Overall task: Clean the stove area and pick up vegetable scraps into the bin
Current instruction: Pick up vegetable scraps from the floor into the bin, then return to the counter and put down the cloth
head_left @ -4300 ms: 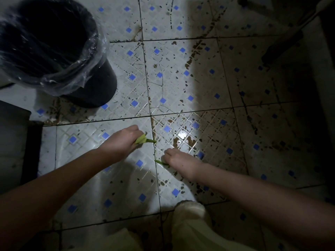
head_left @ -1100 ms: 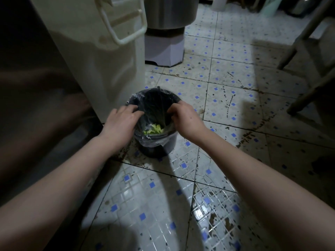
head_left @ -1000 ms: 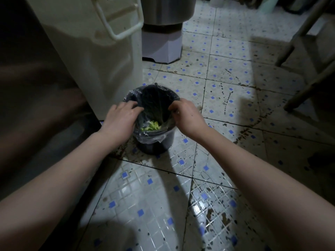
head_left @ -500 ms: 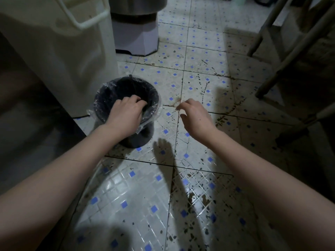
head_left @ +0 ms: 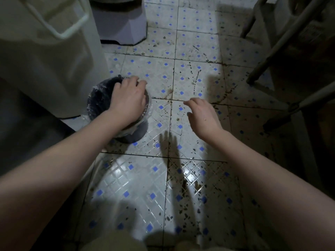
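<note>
Both arms out: left hand bent down, right hand loose.

My bare left forearm (head_left: 63,160) ran up from the lower left corner, and my left hand (head_left: 129,100) lay palm down, knuckles up, its fingers (head_left: 135,82) curled downward at the far side; I couldn't tell whether they gripped anything. My bare right forearm (head_left: 262,169) came in from the lower right, and my right hand (head_left: 203,115) hung palm down, well apart from the left, its fingertips (head_left: 192,102) slightly spread and loosely bent, holding nothing.

We record our right hand (head_left: 203,116) withdrawn from the bin (head_left: 98,100) rim; left hand (head_left: 128,101) now lies across its mouth
</note>
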Tool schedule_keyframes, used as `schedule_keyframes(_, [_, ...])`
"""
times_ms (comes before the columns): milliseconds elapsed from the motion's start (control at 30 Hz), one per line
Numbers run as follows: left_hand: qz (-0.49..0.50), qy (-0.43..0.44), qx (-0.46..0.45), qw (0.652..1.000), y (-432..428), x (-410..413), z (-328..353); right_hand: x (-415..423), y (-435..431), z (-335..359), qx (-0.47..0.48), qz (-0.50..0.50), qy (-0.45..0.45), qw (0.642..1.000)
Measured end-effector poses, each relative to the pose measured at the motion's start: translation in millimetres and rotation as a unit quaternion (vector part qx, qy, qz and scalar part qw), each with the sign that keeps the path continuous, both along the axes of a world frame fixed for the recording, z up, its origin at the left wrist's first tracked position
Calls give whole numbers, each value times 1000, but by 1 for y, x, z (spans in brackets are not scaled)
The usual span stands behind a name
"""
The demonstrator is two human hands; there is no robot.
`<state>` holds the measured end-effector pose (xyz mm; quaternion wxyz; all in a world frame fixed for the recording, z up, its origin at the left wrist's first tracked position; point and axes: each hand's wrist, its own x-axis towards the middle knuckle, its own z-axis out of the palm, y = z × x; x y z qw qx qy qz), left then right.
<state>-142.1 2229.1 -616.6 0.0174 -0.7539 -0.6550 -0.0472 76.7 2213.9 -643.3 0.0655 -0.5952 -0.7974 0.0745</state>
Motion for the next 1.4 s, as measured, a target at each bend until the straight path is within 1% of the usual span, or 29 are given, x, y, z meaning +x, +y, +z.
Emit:
schedule_keyframes(100, [11, -13, -25, 1000, -4, 2, 31, -3, -5, 32, -13, 1, -11, 1000])
schedule_keyframes(267, [39, -15, -61, 997, -17, 3, 100, -8, -7, 110, -22, -15, 6, 1000])
schedule_keyframes(400, [21, -33, -79, 996, -31, 12, 170, -3, -18, 185, -31, -23, 27, 999])
schedule_keyframes(567, [2, -27, -94, 995, -48, 27, 264, -1, -41, 280, -42, -36, 52, 997])
schedule_keyframes(700, [-5, -18, -97, 995, -67, 30, 338, -2, -64, 355, -63, -26, 26, 997])
schedule_keyframes(867, [-7, -19, -111, 994, -92, 23, 433, -9, -90, 458, -63, 6, -1, 998])
schedule_keyframes(1100, [-14, 5, -63, 998, -95, 3, 555, -31, -93, 580, 0, -2, 38, 999])
schedule_keyframes(1233, [8, 4, -33, 999, -100, -16, 615, -52, -91, 637, 27, 15, 21, 999])
schedule_keyframes(1400, [54, -31, 12, 998, -116, -50, 678, -75, -89, 696, 47, 46, -1, 998])
